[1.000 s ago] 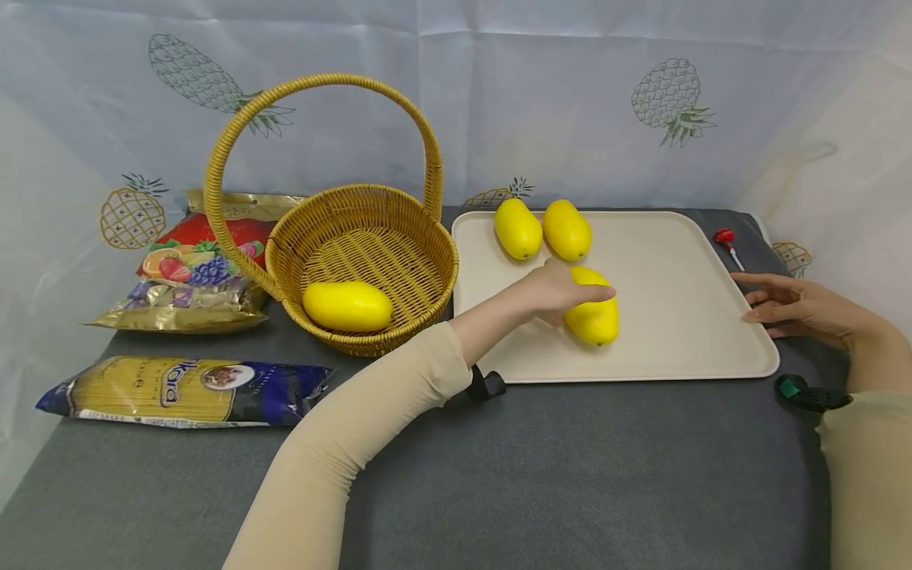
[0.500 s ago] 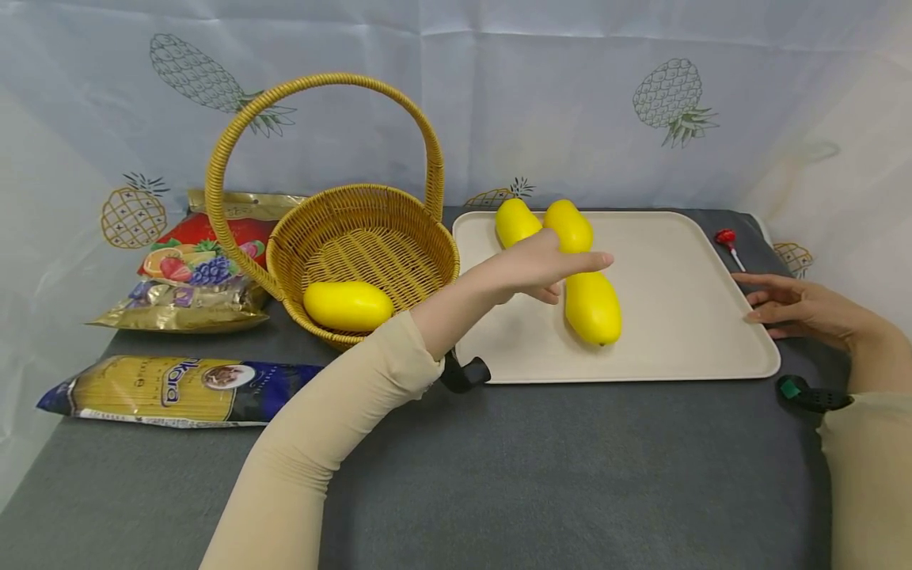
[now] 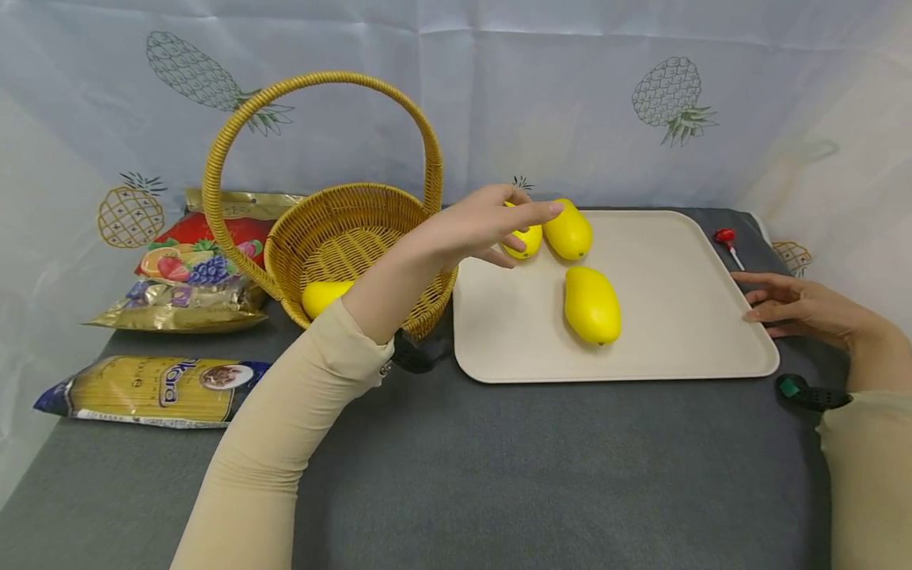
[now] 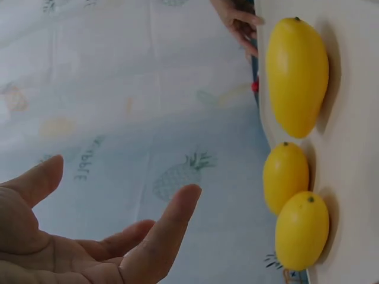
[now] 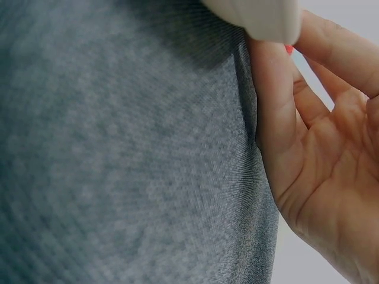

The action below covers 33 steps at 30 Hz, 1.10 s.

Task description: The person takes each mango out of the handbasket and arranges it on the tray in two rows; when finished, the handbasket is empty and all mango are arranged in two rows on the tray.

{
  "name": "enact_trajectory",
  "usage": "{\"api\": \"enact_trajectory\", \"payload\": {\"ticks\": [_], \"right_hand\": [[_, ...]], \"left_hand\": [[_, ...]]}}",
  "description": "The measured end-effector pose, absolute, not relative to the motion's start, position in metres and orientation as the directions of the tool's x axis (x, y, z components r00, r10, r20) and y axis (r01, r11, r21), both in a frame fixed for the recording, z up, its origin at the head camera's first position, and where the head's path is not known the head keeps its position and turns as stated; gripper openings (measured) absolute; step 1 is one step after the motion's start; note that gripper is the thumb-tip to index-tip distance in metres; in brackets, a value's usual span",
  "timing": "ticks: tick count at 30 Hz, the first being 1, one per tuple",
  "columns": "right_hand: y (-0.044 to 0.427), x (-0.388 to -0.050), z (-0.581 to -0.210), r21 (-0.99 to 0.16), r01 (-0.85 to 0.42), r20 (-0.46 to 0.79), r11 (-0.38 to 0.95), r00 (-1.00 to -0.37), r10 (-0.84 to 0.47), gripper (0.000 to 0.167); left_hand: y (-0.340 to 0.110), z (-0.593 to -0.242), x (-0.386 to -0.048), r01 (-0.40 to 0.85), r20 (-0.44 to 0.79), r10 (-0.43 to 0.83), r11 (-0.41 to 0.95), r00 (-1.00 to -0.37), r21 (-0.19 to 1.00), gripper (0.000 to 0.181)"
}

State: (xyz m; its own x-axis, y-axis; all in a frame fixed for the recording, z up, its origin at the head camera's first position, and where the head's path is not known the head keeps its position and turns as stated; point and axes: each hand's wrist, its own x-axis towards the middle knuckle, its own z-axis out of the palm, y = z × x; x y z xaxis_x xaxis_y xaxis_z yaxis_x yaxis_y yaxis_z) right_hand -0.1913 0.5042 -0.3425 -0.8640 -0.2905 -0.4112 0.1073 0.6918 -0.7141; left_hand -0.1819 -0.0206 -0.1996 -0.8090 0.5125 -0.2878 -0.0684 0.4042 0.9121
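Fingers spread and holding nothing, the left hand (image 3: 477, 226) is raised between the basket (image 3: 363, 190) and the back left of the beige tray (image 3: 677, 301). It partly covers one yellow mango (image 3: 526, 241); a second (image 3: 568, 229) lies beside that one, and a third (image 3: 593, 305) lies nearer the front. In the left wrist view the hand (image 4: 112, 236) is apart from the mangoes (image 4: 297, 77). The right hand (image 3: 812, 310) touches the tray's right rim with loosely extended fingers. The right wrist view has this hand's (image 5: 320, 136) thumb and a finger against the tray edge (image 5: 272, 21).
Another mango (image 3: 324, 296) sits in the basket, partly behind the left forearm. Left of the basket are a candy bag (image 3: 192, 261) and a pasta packet (image 3: 157, 388). A red lollipop (image 3: 725, 236) lies right of the tray, and a patterned curtain (image 3: 541, 103) hangs behind.
The left hand has let go of the front mango and moved left and back, up off the tray. That mango stays on the tray. The right hand has not moved.
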Motion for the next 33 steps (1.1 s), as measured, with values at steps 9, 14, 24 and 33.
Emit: {"api": "enact_trajectory", "payload": {"ticks": [9, 14, 24, 33], "right_hand": [[0.503, -0.192, -0.342, -0.708, 0.119, -0.420, 0.696, -0.864, -0.280, 0.067], [0.504, -0.193, -0.342, -0.709, 0.114, -0.421, 0.696, -0.860, -0.288, 0.067], [0.505, -0.192, -0.342, -0.722, 0.096, -0.410, 0.685, -0.857, -0.312, 0.067], [0.505, -0.193, -0.343, -0.731, 0.086, -0.399, 0.677, -0.859, -0.322, 0.066]], "left_hand": [[-0.060, -0.190, -0.190, -0.033, -0.242, 0.497, 0.392, -0.834, 0.919, 0.049], [-0.079, -0.188, -0.194, -0.010, -0.233, 0.469, 0.430, -0.852, 0.903, 0.052], [-0.111, -0.193, -0.207, -0.046, -0.288, 0.397, 0.518, -0.872, 0.854, 0.057], [-0.132, -0.209, -0.220, -0.052, -0.375, 0.432, 0.597, -0.820, 0.801, 0.056]]}}
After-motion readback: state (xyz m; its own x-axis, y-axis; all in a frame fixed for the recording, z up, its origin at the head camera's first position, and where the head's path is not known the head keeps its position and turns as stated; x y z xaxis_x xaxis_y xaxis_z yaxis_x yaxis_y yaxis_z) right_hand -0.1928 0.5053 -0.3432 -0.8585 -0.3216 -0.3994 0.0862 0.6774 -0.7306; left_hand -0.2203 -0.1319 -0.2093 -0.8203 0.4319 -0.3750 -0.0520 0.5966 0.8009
